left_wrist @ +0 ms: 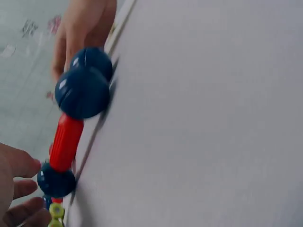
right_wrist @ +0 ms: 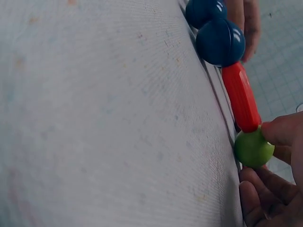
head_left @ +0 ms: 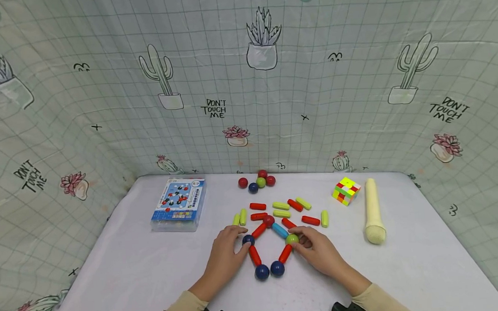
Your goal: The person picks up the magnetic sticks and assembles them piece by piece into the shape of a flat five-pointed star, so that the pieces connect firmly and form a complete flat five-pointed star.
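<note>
Now left hand [head_left: 225, 254] pinches blue ball [head_left: 248, 240]; right hand [head_left: 320, 251] pinches green ball [head_left: 292, 239]; rod figure [head_left: 269, 246] apex points away.

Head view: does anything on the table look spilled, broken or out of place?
Nothing stands out. Loose sticks and balls lie scattered behind the stick-and-ball figure both hands touch; the cube and box sit intact.
</note>
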The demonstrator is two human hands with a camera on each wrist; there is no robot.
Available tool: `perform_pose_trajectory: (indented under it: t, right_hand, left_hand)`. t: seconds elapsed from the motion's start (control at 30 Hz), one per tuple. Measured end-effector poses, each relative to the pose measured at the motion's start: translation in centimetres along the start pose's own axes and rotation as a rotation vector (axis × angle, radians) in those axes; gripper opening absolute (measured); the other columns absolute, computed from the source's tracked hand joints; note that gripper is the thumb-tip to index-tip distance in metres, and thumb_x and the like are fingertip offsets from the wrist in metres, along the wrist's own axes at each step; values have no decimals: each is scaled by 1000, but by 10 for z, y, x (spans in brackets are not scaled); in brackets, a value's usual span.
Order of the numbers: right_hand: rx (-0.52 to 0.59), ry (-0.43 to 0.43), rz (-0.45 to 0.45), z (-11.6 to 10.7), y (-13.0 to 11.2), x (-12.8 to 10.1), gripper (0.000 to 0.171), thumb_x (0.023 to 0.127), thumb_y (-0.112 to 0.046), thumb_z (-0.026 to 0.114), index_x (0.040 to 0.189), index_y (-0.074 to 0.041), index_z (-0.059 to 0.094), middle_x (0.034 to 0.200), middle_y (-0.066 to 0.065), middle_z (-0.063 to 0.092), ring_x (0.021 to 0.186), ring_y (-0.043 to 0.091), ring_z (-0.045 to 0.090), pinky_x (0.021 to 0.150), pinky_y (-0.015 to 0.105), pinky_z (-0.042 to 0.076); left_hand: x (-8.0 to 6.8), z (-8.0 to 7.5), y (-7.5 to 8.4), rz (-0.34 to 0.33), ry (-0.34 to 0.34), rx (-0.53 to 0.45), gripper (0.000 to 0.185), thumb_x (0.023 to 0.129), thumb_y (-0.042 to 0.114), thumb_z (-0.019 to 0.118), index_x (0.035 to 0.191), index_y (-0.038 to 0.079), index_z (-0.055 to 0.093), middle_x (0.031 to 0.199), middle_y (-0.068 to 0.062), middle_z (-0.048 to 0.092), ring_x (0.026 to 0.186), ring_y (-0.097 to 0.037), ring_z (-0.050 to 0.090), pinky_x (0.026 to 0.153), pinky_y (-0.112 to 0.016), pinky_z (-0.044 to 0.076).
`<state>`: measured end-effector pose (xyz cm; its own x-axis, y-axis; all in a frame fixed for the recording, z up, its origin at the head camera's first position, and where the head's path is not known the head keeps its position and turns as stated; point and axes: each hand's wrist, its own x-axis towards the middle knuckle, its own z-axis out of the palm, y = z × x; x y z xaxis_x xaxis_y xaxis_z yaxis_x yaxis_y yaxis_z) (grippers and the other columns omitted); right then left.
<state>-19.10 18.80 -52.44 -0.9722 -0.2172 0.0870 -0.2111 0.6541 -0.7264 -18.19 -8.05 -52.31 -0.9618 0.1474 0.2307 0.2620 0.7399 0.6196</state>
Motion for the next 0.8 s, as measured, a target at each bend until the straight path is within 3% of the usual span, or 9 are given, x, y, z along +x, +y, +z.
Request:
perform_pose_trajectory:
  t: [0.13, 0.27, 0.5, 0.8]
  right_hand:
    - [12, 10, 2, 2, 1, 0, 33, 92, -12, 76, 123, -23, 68, 102, -8, 62, 85, 8, 59, 77, 24, 53]
    - [15, 3, 10, 1, 1, 0, 30, 93, -14, 76, 121, -23, 69, 99, -8, 62, 84, 9, 58, 75, 24, 52]
    - [-48, 14, 16, -3, 1, 1, 29, 94, -13, 74, 121, -22, 69, 100, -8, 62, 81, 8, 57, 73, 23, 52]
    - [-30, 15, 8, -6, 6, 3, 30, 94, -14, 74, 123, -21, 68, 106, -5, 62, 85, 9, 59, 76, 24, 53]
  left_hand:
    - [3, 0, -12, -53, -47, -62, 32, 93, 26, 76, 122, 15, 69, 112, 1, 66, 101, -16, 59, 89, -38, 54]
    - [6, 0, -17, -58, -72, -91, 32, 92, 29, 77, 121, 16, 71, 103, 6, 66, 95, -12, 57, 84, -35, 52]
    - [8, -2, -20, -81, -56, -96, 32, 92, 24, 76, 122, 15, 72, 93, 5, 60, 86, -13, 53, 72, -26, 48]
    - [9, -4, -24, -73, -50, -123, 32, 92, 24, 77, 122, 14, 72, 89, 5, 59, 84, -14, 52, 70, -24, 47]
